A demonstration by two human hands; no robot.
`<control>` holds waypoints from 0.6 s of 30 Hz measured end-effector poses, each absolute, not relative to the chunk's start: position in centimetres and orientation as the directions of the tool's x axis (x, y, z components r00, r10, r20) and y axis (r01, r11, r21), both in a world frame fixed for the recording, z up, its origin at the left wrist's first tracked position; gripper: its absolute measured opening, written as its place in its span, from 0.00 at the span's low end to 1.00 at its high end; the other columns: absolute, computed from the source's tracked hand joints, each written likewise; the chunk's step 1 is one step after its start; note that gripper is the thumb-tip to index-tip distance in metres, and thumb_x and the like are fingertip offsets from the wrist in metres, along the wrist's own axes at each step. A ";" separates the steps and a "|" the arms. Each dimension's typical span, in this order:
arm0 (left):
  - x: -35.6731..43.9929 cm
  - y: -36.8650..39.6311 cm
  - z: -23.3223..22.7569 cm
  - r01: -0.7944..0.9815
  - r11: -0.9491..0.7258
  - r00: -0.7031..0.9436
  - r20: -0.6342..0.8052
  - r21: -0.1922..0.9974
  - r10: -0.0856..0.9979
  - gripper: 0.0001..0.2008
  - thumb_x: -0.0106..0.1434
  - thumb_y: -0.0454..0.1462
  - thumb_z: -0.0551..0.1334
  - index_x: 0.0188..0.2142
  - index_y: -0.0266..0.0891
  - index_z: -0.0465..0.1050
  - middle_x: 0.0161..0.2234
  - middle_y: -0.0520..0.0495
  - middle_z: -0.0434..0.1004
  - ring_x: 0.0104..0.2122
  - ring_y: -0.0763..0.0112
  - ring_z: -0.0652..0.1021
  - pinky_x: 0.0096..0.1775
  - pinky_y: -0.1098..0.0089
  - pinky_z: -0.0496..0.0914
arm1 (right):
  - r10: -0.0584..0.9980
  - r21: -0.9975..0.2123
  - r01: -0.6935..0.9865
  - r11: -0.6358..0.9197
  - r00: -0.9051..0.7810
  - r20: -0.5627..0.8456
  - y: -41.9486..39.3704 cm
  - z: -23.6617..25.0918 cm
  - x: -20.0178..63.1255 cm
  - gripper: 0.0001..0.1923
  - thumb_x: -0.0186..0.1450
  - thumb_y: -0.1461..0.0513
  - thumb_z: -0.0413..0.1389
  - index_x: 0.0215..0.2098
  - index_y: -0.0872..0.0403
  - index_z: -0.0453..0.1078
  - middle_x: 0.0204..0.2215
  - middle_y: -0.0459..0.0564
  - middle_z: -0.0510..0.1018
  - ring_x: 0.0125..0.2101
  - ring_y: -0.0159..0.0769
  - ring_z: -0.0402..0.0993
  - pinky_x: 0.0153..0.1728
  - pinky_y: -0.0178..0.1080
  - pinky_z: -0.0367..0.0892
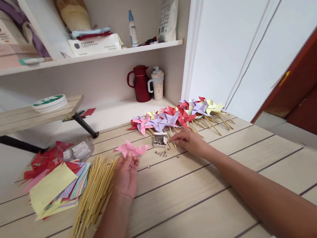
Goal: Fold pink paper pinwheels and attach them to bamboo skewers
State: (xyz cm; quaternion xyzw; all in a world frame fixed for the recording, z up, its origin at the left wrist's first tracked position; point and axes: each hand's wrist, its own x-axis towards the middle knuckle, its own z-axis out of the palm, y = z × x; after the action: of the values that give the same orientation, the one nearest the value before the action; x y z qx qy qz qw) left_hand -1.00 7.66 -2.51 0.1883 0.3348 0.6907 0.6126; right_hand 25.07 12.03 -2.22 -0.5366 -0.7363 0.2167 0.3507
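Observation:
My left hand (127,174) is closed on a pink paper pinwheel (131,150), pinched between thumb and fingers, with no stick showing under it. My right hand (190,142) hovers low over the table with fingers stretched and slightly apart, and nothing shows in them. Just left of its fingertips stands a small open box (159,139) of shiny metal tacks. Loose tacks (161,154) lie in front of the box, with single ones farther off. Behind my right hand, finished pinwheels (173,117) in pink, purple, red and yellow lie on their wooden sticks.
A bundle of wooden sticks (94,196) lies beside my left forearm. Left of it are stacked coloured paper sheets (52,186) and red paper pieces (41,164). A raised wooden stand (24,118) is behind them. A red jug (142,85) and a cup (158,85) stand at the back.

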 end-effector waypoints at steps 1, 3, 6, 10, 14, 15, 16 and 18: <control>-1.0 7.7 -2.5 -0.715 -0.024 -0.177 -0.147 0.698 0.973 0.08 0.53 0.29 0.72 0.25 0.35 0.74 0.24 0.53 0.74 0.26 0.79 0.74 0.36 0.74 0.74 | 0.935 -0.677 0.647 0.351 -0.206 0.288 12.1 -2.4 25.1 0.15 0.63 0.68 0.54 0.39 0.50 0.81 0.33 0.51 0.76 0.37 0.40 0.71 0.42 0.43 0.66; -1.0 7.6 -2.5 -0.708 -0.023 -0.173 -0.142 0.706 0.974 0.08 0.51 0.29 0.73 0.25 0.35 0.74 0.25 0.53 0.74 0.26 0.79 0.73 0.36 0.74 0.74 | 0.919 -0.670 0.629 0.395 -0.274 0.285 12.0 -2.6 24.9 0.16 0.63 0.69 0.53 0.39 0.49 0.82 0.35 0.51 0.76 0.39 0.40 0.72 0.44 0.43 0.67; -0.9 7.6 -2.4 -0.695 -0.018 -0.165 -0.135 0.719 0.977 0.09 0.49 0.30 0.74 0.26 0.34 0.75 0.25 0.53 0.74 0.27 0.79 0.73 0.35 0.74 0.73 | 0.899 -0.651 0.626 0.430 -0.363 0.245 11.7 -2.7 24.4 0.17 0.63 0.70 0.53 0.37 0.48 0.82 0.36 0.51 0.75 0.39 0.39 0.73 0.44 0.41 0.68; -0.8 7.6 -2.3 -0.669 -0.018 -0.155 -0.115 0.743 0.981 0.12 0.46 0.33 0.76 0.25 0.35 0.74 0.25 0.53 0.73 0.27 0.78 0.72 0.35 0.74 0.73 | 0.921 -0.555 0.736 0.386 -0.334 0.198 11.6 -2.5 24.3 0.15 0.63 0.69 0.54 0.38 0.49 0.81 0.37 0.51 0.76 0.36 0.38 0.74 0.41 0.39 0.67; -0.7 7.6 -2.3 -0.640 -0.021 -0.161 -0.108 0.768 0.981 0.15 0.42 0.35 0.78 0.24 0.35 0.74 0.25 0.53 0.73 0.27 0.78 0.72 0.36 0.74 0.72 | 0.964 -0.493 0.829 0.265 -0.213 0.160 11.7 -1.7 25.1 0.13 0.64 0.67 0.55 0.41 0.49 0.80 0.41 0.52 0.78 0.37 0.39 0.74 0.38 0.38 0.65; -0.7 7.6 -2.3 -0.633 -0.023 -0.163 -0.105 0.774 0.981 0.15 0.41 0.35 0.78 0.24 0.35 0.74 0.25 0.53 0.73 0.27 0.78 0.72 0.36 0.74 0.72 | 0.972 -0.494 0.837 0.235 -0.193 0.135 11.7 -1.4 25.3 0.13 0.64 0.66 0.55 0.41 0.49 0.79 0.40 0.52 0.78 0.37 0.40 0.74 0.37 0.38 0.64; -0.7 7.6 -2.3 -0.627 -0.024 -0.165 -0.102 0.779 0.981 0.16 0.41 0.36 0.78 0.24 0.35 0.74 0.25 0.53 0.73 0.27 0.78 0.72 0.36 0.74 0.72 | 0.977 -0.502 0.838 0.214 -0.187 0.103 11.6 -1.1 25.5 0.12 0.64 0.66 0.55 0.40 0.50 0.79 0.39 0.52 0.79 0.36 0.40 0.74 0.36 0.37 0.64; -0.6 7.6 -2.3 -0.615 -0.026 -0.166 -0.098 0.788 0.981 0.16 0.41 0.37 0.78 0.24 0.35 0.74 0.25 0.53 0.72 0.27 0.78 0.71 0.36 0.74 0.71 | 0.975 -0.529 0.825 0.201 -0.220 0.027 11.3 -0.6 26.0 0.09 0.62 0.65 0.55 0.35 0.50 0.78 0.32 0.49 0.80 0.32 0.38 0.75 0.32 0.36 0.63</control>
State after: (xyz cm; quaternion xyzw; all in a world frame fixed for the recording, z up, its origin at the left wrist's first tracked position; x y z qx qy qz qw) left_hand -0.62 7.65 -2.32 0.2508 0.3648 0.6709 0.5949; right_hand 25.99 11.34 -0.59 -0.5975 -0.7531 0.2067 0.1820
